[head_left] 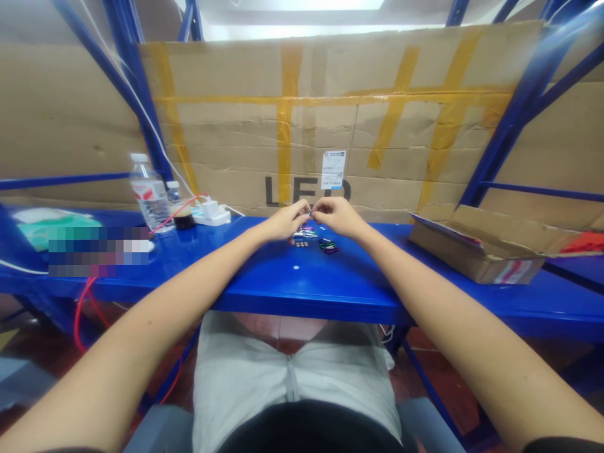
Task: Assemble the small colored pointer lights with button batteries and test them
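Note:
My left hand (pixel 289 220) and my right hand (pixel 336 212) meet above the far part of the blue table (pixel 302 283). The fingertips of both are pinched together around something too small to make out. Beneath them lie several thin shiny coloured pieces (pixel 306 232). Just nearer is a group of small brownish round pieces (pixel 301 244). To their right sits a little cluster of dark, green and purple pieces (pixel 329 246). A small white dot (pixel 296 267) is on the table closer to me.
An open cardboard box (pixel 491 267) stands at the right. At the left are a water bottle (pixel 151 200), a bottle of dark liquid (pixel 183 218), a white power strip (pixel 214 217), cables and a green bag (pixel 61 229). Large cardboard (pixel 226 138) backs the table.

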### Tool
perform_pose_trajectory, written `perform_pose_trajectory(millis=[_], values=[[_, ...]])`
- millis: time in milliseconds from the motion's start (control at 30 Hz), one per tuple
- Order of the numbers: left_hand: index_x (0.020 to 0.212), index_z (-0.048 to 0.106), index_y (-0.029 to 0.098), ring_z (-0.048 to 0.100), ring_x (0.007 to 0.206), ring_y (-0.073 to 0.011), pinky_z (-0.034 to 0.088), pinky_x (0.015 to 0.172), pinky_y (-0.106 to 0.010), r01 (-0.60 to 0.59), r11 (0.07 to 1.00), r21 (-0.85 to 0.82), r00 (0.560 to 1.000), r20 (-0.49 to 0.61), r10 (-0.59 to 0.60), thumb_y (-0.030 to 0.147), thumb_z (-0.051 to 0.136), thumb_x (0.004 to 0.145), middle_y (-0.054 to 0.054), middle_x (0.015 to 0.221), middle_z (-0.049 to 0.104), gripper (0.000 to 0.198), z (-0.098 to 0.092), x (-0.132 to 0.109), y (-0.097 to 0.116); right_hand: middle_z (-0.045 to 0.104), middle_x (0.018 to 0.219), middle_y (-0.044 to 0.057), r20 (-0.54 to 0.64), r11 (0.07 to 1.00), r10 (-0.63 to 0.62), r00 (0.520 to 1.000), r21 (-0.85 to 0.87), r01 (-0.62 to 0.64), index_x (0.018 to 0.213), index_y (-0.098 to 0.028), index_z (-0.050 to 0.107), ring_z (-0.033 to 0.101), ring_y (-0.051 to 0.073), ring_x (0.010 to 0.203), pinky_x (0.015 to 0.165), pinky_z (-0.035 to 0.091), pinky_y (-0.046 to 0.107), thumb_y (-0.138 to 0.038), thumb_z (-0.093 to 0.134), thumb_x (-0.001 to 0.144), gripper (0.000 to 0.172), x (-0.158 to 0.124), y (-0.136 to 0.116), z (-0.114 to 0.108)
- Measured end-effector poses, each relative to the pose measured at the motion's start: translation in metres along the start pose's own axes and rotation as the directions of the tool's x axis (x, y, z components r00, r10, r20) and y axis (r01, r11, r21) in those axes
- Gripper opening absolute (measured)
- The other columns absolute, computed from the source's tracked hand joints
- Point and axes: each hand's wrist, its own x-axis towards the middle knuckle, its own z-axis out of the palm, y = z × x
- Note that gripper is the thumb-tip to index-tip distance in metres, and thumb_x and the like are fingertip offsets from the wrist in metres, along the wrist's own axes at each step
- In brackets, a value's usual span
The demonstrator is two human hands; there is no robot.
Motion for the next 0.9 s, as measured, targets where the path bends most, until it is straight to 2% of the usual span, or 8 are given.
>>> perform_pose_trajectory(millis=[100, 200, 333, 467, 600, 733, 800, 900], values=[[0.09, 0.056, 0.018, 0.057, 0.072, -0.0153, 0.043, 0.067, -0.028, -0.048, 0.994, 0.101, 0.996, -0.066, 0.055, 0.024, 0.055, 0.092, -0.001, 0.077, 0.061, 0.006, -0.002, 0.002, 0.0, 0.063, 0.069, 0.002, 0.016, 0.999, -0.017, 1.0, -0.041, 0.018, 0.076, -0.015, 0.065, 0.053, 0.016, 0.067, 0.062, 0.038, 0.029, -0.022, 0.058, 0.075, 0.01, -0.001, 0.001, -0.002], [0.086, 0.062, 0.016, 0.058, 0.078, -0.0176, 0.042, 0.071, -0.03, -0.033, 0.987, 0.156, 0.996, -0.071, 0.045, 0.028, 0.055, 0.091, -0.004, 0.083, 0.066, 0.015, -0.004, 0.005, -0.002, 0.063, 0.068, 0.002, 0.032, 0.998, -0.015, 0.999, -0.06, 0.017, 0.077, -0.016, 0.064, 0.054, 0.016, 0.068, 0.063, 0.038, 0.029, -0.022, 0.057, 0.077, 0.008, -0.001, 0.002, -0.002], [0.083, 0.066, 0.015, 0.058, 0.077, -0.0183, 0.04, 0.07, -0.03, -0.028, 0.98, 0.195, 0.998, -0.046, 0.038, 0.029, 0.048, 0.094, -0.005, 0.08, 0.067, 0.025, -0.006, 0.006, -0.004, 0.065, 0.069, 0.003, 0.06, 0.998, -0.004, 0.998, -0.065, 0.008, 0.078, -0.016, 0.064, 0.055, 0.016, 0.067, 0.064, 0.039, 0.028, -0.021, 0.058, 0.079, 0.008, -0.001, 0.004, -0.003], [0.09, 0.066, 0.017, 0.058, 0.076, -0.0169, 0.04, 0.069, -0.028, -0.065, 0.984, 0.168, 0.996, -0.043, 0.073, 0.029, 0.051, 0.092, -0.003, 0.083, 0.068, 0.02, -0.008, 0.002, -0.001, 0.068, 0.073, 0.005, 0.11, 0.995, -0.001, 0.994, -0.095, 0.012, 0.076, -0.016, 0.064, 0.058, 0.016, 0.067, 0.065, 0.04, 0.029, -0.021, 0.056, 0.083, 0.012, -0.002, 0.004, -0.005], [0.099, 0.064, 0.019, 0.052, 0.063, -0.0136, 0.038, 0.062, -0.026, -0.033, 0.995, 0.098, 0.999, -0.033, 0.036, 0.034, 0.055, 0.089, 0.001, 0.074, 0.063, 0.02, -0.009, -0.002, 0.002, 0.07, 0.074, 0.006, 0.18, 0.989, -0.054, 0.982, -0.127, 0.077, 0.073, -0.017, 0.064, 0.059, 0.017, 0.066, 0.067, 0.041, 0.03, -0.024, 0.053, 0.089, 0.02, -0.003, 0.005, -0.008], [0.08, 0.064, 0.017, 0.05, 0.066, -0.0148, 0.036, 0.061, -0.027, -0.026, 0.996, 0.089, 0.997, -0.075, 0.033, 0.036, 0.051, 0.09, 0.0, 0.07, 0.059, 0.025, -0.009, 0.001, 0.005, 0.07, 0.073, 0.006, 0.198, 0.987, -0.075, 0.977, -0.124, 0.101, 0.074, -0.016, 0.065, 0.059, 0.017, 0.067, 0.068, 0.042, 0.03, -0.025, 0.052, 0.091, 0.024, -0.003, 0.005, -0.009], [0.07, 0.06, 0.016, 0.05, 0.064, -0.0151, 0.036, 0.062, -0.028, 0.019, 0.999, 0.04, 0.998, -0.056, -0.017, 0.033, 0.044, 0.092, 0.0, 0.064, 0.056, 0.032, -0.008, 0.003, 0.007, 0.07, 0.073, 0.006, 0.2, 0.985, -0.081, 0.976, -0.133, 0.109, 0.074, -0.017, 0.066, 0.059, 0.017, 0.067, 0.069, 0.042, 0.03, -0.025, 0.051, 0.092, 0.025, -0.003, 0.004, -0.009], [0.064, 0.057, 0.017, 0.049, 0.061, -0.0151, 0.038, 0.064, -0.029, 0.071, 0.997, 0.014, 0.997, -0.034, -0.07, 0.026, 0.042, 0.091, 0.0, 0.059, 0.053, 0.032, -0.009, 0.003, 0.011, 0.069, 0.072, 0.005, 0.203, 0.979, -0.098, 0.974, -0.157, 0.131, 0.074, -0.017, 0.065, 0.058, 0.016, 0.067, 0.069, 0.041, 0.029, -0.025, 0.051, 0.092, 0.025, -0.003, 0.003, -0.009]])
